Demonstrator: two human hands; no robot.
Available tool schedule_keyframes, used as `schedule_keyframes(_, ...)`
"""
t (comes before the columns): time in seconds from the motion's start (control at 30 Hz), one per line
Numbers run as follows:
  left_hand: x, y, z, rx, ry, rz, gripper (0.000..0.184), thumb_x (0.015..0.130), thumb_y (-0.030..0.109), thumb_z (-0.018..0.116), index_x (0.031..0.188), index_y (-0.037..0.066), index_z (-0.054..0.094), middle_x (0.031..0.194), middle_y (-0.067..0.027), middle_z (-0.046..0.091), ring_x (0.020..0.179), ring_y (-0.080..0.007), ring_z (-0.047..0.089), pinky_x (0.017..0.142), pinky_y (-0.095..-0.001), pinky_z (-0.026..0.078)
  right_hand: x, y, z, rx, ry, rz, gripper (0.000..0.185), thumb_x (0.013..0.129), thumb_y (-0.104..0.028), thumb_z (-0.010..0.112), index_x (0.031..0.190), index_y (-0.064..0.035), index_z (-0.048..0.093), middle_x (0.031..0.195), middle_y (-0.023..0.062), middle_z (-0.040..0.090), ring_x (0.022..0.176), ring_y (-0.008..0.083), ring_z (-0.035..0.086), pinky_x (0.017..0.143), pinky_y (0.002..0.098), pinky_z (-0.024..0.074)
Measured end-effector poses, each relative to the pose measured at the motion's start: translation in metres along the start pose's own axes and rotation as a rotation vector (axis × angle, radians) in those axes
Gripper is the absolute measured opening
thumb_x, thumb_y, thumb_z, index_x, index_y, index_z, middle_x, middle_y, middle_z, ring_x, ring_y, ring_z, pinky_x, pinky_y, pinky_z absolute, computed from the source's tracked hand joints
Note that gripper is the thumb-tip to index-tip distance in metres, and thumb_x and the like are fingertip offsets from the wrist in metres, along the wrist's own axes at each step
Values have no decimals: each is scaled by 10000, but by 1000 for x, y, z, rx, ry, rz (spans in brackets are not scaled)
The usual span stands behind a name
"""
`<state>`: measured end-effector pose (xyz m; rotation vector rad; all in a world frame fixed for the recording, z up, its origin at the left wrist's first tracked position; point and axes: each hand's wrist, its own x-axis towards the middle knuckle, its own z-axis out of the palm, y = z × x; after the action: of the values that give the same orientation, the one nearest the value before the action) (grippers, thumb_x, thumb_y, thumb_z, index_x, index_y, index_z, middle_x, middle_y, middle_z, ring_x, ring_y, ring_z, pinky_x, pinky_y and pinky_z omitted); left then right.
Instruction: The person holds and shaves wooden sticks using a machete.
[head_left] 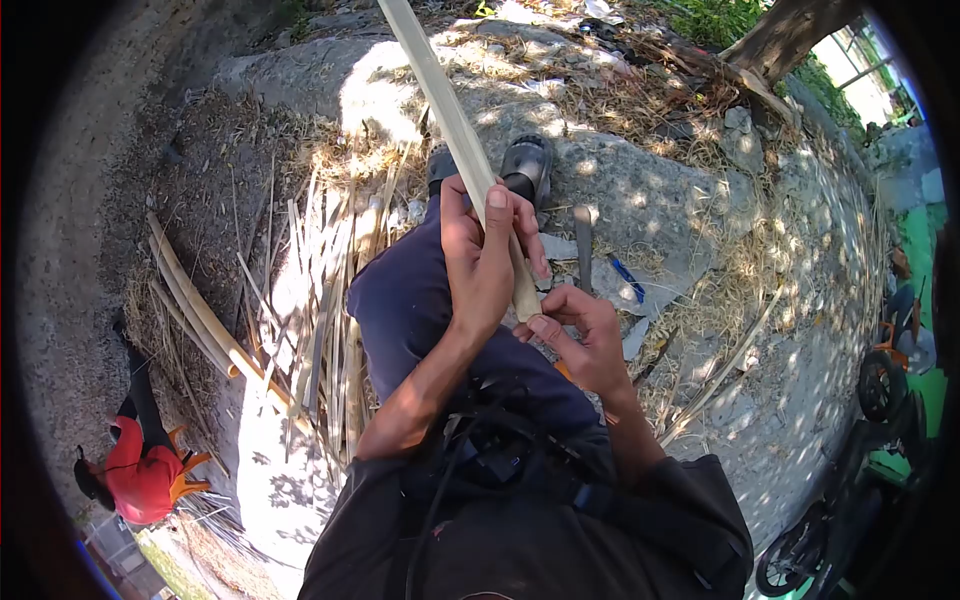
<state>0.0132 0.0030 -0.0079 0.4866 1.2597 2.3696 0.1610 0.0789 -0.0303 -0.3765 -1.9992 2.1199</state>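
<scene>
A long pale bamboo strip (452, 122) runs from the top of the head view down between my knees. My left hand (482, 255) is closed around it near its lower part, thumb lying along the top face. At the strip's lower end, my right hand (585, 338) pinches the tip between thumb and fingers. Just beyond the right hand, a dark flat metal tool (583, 250) lies on the ground. Close to it is a blue slim tool (627, 278), perhaps a cutter; its exact kind is unclear.
Many split strips (325, 310) lie in a heap left of my leg, beside thicker curved bamboo pieces (205, 315). A person in red (145, 475) sits on an orange seat at lower left. A tree trunk (790, 40) rises at upper right; a motorcycle (850, 480) stands at right.
</scene>
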Motion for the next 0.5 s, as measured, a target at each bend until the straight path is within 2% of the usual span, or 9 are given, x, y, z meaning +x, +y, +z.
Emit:
schedule_keyframes(0.07, 1, 1, -1, -53, -14, 12, 222, 1139, 215, 498, 1208, 57, 359, 821, -108, 624, 540, -160, 637, 494, -290, 560, -2, 0, -4, 14, 7, 8, 125, 1018, -68, 664, 1018, 52, 629, 908, 162, 778, 817, 183, 763, 747, 299, 588)
schedule_keyframes(0.1, 1, 3, -1, -54, -21, 11, 222, 1139, 215, 498, 1208, 57, 359, 821, -108, 624, 540, -160, 637, 494, -290, 560, -3, 0, -7, 28, 9, 19, 132, 1030, -81, 646, 1027, 49, 623, 911, 164, 777, 826, 182, 762, 747, 296, 584)
schedule_keyframes(0.2, -1, 11, 3, 116, -20, 62, 252, 1113, 128, 542, 1250, 45, 346, 848, -153, 706, 670, -217, 733, 594, -334, 626, -4, 5, -15, 115, 33, 16, 159, 1056, -112, 607, 1094, 42, 614, 922, 146, 771, 823, 177, 752, 741, 295, 575)
schedule_keyframes(0.3, -5, 12, 13, 178, 46, 71, 282, 1112, 110, 537, 1288, 25, 334, 894, -174, 720, 723, -234, 753, 658, -347, 653, -4, 9, -20, 229, 79, 17, 231, 1074, -177, 579, 1166, 35, 593, 921, 150, 755, 804, 190, 740, 721, 313, 588)
schedule_keyframes(0.33, -6, 8, 8, 172, 19, 84, 291, 1096, 77, 562, 1279, 19, 343, 925, -191, 736, 793, -253, 770, 725, -365, 669, -3, 6, -20, 226, 90, 7, 231, 1074, -177, 579, 1166, 35, 593, 921, 150, 755, 804, 190, 740, 721, 313, 588)
schedule_keyframes(0.4, -8, 0, 8, 153, 13, 122, 294, 1080, 50, 581, 1253, 14, 346, 938, -203, 739, 828, -264, 775, 741, -369, 668, -1, -3, -19, 365, 131, 36, 315, 1081, -218, 585, 1264, 38, 567, 939, 170, 751, 801, 212, 745, 739, 327, 598)
schedule_keyframes(0.43, -9, -2, 11, 136, 17, 159, 300, 1064, 23, 600, 1228, 9, 350, 951, -215, 742, 863, -276, 781, 757, -373, 668, 1, -3, -20, 359, 146, 23, 315, 1081, -218, 585, 1264, 38, 567, 939, 170, 751, 801, 212, 745, 739, 327, 598)
schedule_keyframes(0.47, -12, -1, 14, 153, 26, 179, 290, 1050, 11, 621, 1194, 7, 370, 955, -219, 744, 915, -289, 781, 812, -400, 663, 2, 0, -22, 362, 132, 23, 354, 1086, -251, 594, 1298, 30, 558, 977, 168, 751, 825, 206, 747, 776, 335, 604)
schedule_keyframes(0.5, -11, -3, 9, 182, -29, 228, 284, 1039, 13, 645, 1175, 19, 396, 995, -239, 754, 932, -328, 783, 941, -510, 619, 3, 4, -26, 362, 125, 20, 394, 1090, -284, 602, 1332, 23, 549, 1015, 166, 750, 850, 200, 749, 813, 344, 610)
